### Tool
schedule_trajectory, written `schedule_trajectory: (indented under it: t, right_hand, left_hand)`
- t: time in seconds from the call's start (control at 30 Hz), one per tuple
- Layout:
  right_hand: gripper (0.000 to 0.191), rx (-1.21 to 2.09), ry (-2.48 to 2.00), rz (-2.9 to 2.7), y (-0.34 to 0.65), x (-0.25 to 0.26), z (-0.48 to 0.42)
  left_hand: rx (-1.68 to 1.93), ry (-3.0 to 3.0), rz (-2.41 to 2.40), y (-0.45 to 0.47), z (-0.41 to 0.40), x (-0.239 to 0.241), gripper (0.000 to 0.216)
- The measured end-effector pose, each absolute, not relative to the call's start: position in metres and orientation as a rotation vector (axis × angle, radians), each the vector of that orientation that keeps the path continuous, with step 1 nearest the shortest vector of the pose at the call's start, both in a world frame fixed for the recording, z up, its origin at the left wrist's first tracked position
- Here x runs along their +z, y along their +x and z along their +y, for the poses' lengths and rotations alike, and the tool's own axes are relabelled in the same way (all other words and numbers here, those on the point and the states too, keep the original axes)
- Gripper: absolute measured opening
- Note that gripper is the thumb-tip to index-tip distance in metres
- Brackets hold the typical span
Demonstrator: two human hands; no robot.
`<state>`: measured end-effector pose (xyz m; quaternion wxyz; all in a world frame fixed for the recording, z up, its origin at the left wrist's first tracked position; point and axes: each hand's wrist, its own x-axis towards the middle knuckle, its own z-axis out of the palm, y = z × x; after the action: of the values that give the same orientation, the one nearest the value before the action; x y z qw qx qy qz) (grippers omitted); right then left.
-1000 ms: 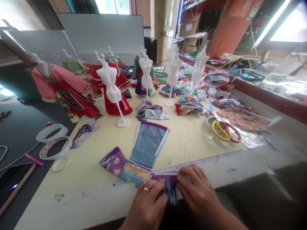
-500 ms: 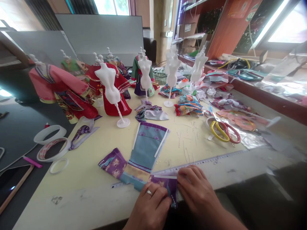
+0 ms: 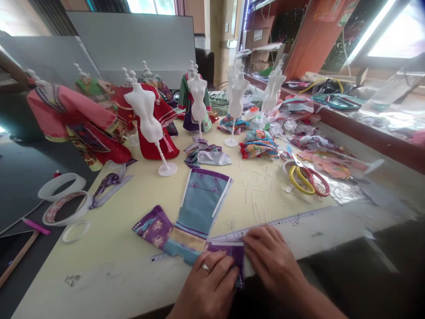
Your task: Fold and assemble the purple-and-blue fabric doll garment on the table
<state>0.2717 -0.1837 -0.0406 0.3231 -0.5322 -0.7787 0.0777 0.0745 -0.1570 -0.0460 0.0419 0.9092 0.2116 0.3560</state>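
From the head view, the left hand (image 3: 206, 283) and right hand (image 3: 274, 261) lie half-curled on a folded piece of purple printed fabric (image 3: 226, 253) between them, pressing it down; whether either pinches it, I cannot tell. The cloth looks light, soft and apt to slide, so it is best held flat near the fold. A long ruler (image 3: 282, 221) runs just beyond the right hand.

2 grey partition boards (image 3: 129, 44) stand along the back, with daylight coming through a window (image 3: 151, 5) above them. A black armchair (image 3: 204, 62) sits beside a tan pillar (image 3: 219, 40). Further right are shelves (image 3: 262, 40) holding cardboard boxes (image 3: 257, 37), an orange panel (image 3: 318, 37) and a bright window (image 3: 401, 31).
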Motion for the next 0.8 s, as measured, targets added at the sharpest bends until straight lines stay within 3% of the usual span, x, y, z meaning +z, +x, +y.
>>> schedule_trajectory:
  t: [0.13, 0.33, 0.6, 0.8]
  right_hand:
    - [0.031, 0.129, -1.313, -2.068, 0.272, -0.040, -0.188]
    - [0.024, 0.153, -1.289, -2.169, 0.265, -0.040, -0.187]
    - [0.028, 0.089, -1.293, -2.200, 0.266, -0.044, -0.188]
    - [0.028, 0.004, -1.296, -2.220, 0.265, -0.048, -0.190]
  left_hand:
    - [1.043, 2.769, 0.652, 0.077, -0.156, -0.046, 0.021]
    - [1.008, 2.740, 0.628, 0.065, -0.153, -0.036, 0.020]
    - [0.613, 2.750, 1.653, -0.024, -0.098, -0.036, 0.031]
    - [0.474, 2.418, 1.931, -0.054, -0.065, -0.029, 0.039]
